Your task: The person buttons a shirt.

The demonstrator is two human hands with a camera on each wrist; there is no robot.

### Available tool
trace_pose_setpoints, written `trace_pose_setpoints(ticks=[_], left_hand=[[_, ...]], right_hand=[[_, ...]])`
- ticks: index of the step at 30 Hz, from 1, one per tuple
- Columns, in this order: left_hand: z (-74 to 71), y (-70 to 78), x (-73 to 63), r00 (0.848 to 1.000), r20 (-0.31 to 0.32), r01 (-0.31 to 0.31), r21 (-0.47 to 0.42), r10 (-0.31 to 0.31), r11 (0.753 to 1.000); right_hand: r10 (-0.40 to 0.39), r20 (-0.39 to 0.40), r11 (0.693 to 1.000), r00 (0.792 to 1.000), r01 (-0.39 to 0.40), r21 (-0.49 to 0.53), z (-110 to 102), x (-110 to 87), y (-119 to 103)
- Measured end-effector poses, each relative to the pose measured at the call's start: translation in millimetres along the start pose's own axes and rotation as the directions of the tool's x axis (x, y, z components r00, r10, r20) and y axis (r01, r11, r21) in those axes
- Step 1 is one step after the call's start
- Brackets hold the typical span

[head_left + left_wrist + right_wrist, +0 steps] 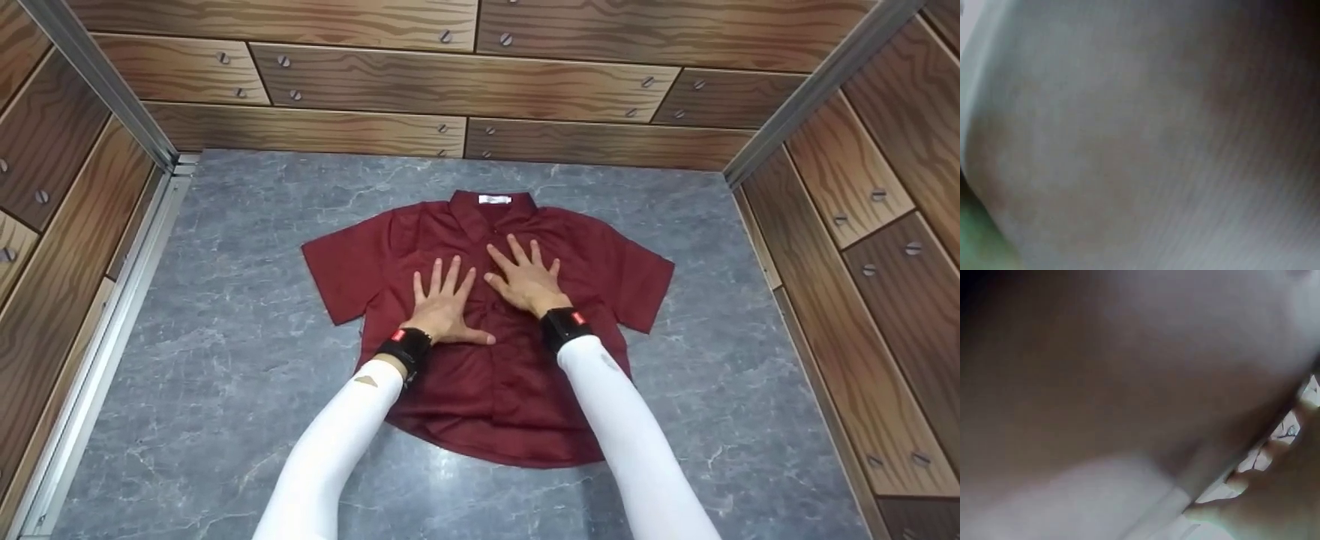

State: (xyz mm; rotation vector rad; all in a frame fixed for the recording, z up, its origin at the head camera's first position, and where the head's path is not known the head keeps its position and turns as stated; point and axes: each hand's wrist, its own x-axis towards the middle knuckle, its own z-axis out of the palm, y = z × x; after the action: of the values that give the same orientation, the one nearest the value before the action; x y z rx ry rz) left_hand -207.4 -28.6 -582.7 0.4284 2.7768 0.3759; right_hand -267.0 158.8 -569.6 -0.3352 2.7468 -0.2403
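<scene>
A dark red short-sleeved shirt (450, 390) lies spread front up, its collar at the far side with a white label (495, 199) inside the neck. On its left half rests my left hand (444, 309), palm down, fingers spread and thumb pointing right. My right hand (528, 282) lies flat on the upper chest near the button line, fingers also spread. Neither hand grips the cloth. The left wrist view is a close blur. In the right wrist view, fingers of the right hand (1275, 489) show at the lower right, beside a large blurred surface.
The shirt lies on a grey marbled surface (247, 360). Wood-patterned walls (360, 82) stand at the back and on both sides, with metal strips (105, 360) along corners and the left edge. Both wrists wear black bands (566, 328) over or beside white sleeves.
</scene>
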Motion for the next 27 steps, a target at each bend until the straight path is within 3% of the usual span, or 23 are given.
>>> trace_pose_setpoints(ticks=[10, 14, 18, 20, 24, 27], left_hand=[[-9.3, -1.8, 12.9, 0.996, 0.084, -0.011, 0.051, 0.007, 0.999], [-9.4, -3.1, 18.2, 0.997, 0.076, -0.019, 0.057, 0.015, 0.998], [-8.4, -2.7, 20.8, 0.997, 0.078, -0.024, 0.067, 0.019, 0.997], [-8.7, -3.0, 20.5, 0.997, 0.078, -0.028, 0.07, 0.023, 0.997], [-10.8, -7.0, 19.9, 0.997, 0.066, -0.042, 0.001, 0.042, 0.999], [-12.3, -12.6, 19.3, 0.999, 0.006, -0.051, -0.105, 0.052, 0.993]], right_hand=[[0.029, -0.003, 0.999, 1.0, -0.029, -0.017, -4.8, 8.3, 2.7], [-0.006, 0.01, 0.997, 1.0, 0.005, 0.08, -13.8, 8.2, 7.8], [-0.041, -0.063, 0.977, 0.997, 0.054, 0.207, -22.8, 2.6, 17.1], [-0.053, -0.099, 0.974, 0.994, 0.073, 0.214, -25.5, -3.5, 20.6], [-0.066, -0.073, 0.989, 0.995, 0.075, 0.127, -25.9, -24.0, 21.6], [-0.053, -0.015, 0.996, 0.998, 0.054, 0.074, -21.4, -42.0, 21.0]])
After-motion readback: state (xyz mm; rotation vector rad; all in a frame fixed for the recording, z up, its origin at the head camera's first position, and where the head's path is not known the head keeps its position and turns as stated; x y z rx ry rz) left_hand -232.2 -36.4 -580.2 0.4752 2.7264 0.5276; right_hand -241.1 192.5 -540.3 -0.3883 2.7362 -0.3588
